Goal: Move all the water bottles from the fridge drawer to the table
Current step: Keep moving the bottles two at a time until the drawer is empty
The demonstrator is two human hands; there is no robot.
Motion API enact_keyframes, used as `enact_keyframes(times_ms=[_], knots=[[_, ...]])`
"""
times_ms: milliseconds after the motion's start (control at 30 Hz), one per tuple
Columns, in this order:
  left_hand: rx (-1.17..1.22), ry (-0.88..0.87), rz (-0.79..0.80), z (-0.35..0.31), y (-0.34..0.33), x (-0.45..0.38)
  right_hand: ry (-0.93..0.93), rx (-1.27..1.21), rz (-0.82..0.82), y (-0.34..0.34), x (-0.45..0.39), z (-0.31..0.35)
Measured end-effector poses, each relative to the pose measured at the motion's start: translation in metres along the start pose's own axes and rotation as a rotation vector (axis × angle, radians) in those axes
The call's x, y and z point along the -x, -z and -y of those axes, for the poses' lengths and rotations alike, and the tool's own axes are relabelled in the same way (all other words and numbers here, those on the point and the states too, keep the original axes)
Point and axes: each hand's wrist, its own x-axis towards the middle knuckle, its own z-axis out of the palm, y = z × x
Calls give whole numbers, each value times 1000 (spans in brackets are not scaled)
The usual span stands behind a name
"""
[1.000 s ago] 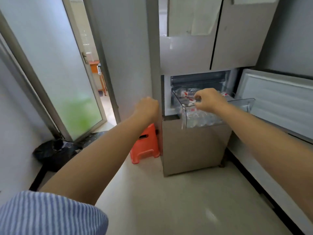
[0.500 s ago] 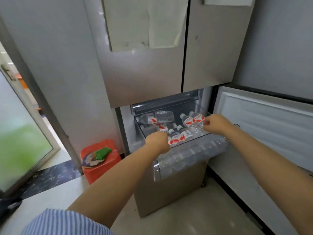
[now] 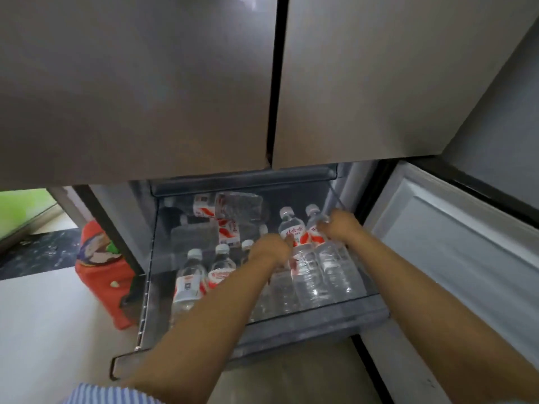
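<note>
I see two closed upper fridge doors [image 3: 204,83] filling the top of my view, split by a dark vertical seam. At right an open lower door [image 3: 455,228] shows its pale inner panel. On the pale floor [image 3: 43,316] at left sits an orange stool [image 3: 102,275], and a dark speckled threshold strip [image 3: 35,249] lies beyond it.

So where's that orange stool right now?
In the head view the orange stool stands on the floor at the left, right beside the open fridge drawer, well left of the left hand reaching among the bottles.
</note>
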Motion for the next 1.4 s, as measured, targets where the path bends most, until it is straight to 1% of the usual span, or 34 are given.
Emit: enact_keyframes(times_ms=[100, 167, 233, 267, 367, 433, 533, 600, 667, 800, 900, 933, 1000, 1067, 1200, 1300, 1400], knots=[[202, 114, -20, -13, -8, -38, 1, -60, 14, -9, -37, -2], [388, 177, -1, -17, -12, -60, -8, -51, 72, -16, -54, -2], [557, 207, 28, -20, -15, -76, -28, -82, 107, -21, -66, -1], [604, 211, 30, -20, -16, -81, -49, -114, 108, -22, -69, 0], [703, 221, -11, -16, -20, -83, -107, -234, 83, -23, -69, 2], [744, 203, -51, -13, -18, -74, -103, -252, 95, -20, -61, 6], [776, 179, -141, -8, -6, -51, -30, -250, 42, -11, -41, 20], [790, 158, -208, -7, 7, -31, 36, -286, -27, -1, -23, 30], [804, 105, -259, -2, 20, -11, 134, -266, -111, 6, 1, 37], [742, 28, -386, 11, 33, 50, 344, -192, -221, 16, 63, 38], [671, -94, -476, 16, 36, 92, 398, -159, -294, 26, 104, 33], [588, -155, -512, 16, 38, 106, 408, -189, -332, 31, 118, 33], [449, -268, -598, 16, 47, 132, 421, -333, -399, 43, 145, 37], [411, -305, -715, 18, 66, 157, 482, -436, -446, 55, 171, 51], [431, -319, -932, 31, 118, 218, 736, -448, -385, 72, 228, 105], [283, -321, -1102, 46, 154, 274, 853, -530, -314, 78, 269, 146], [205, -253, -1217, 74, 178, 336, 959, -634, -171, 73, 306, 180]])
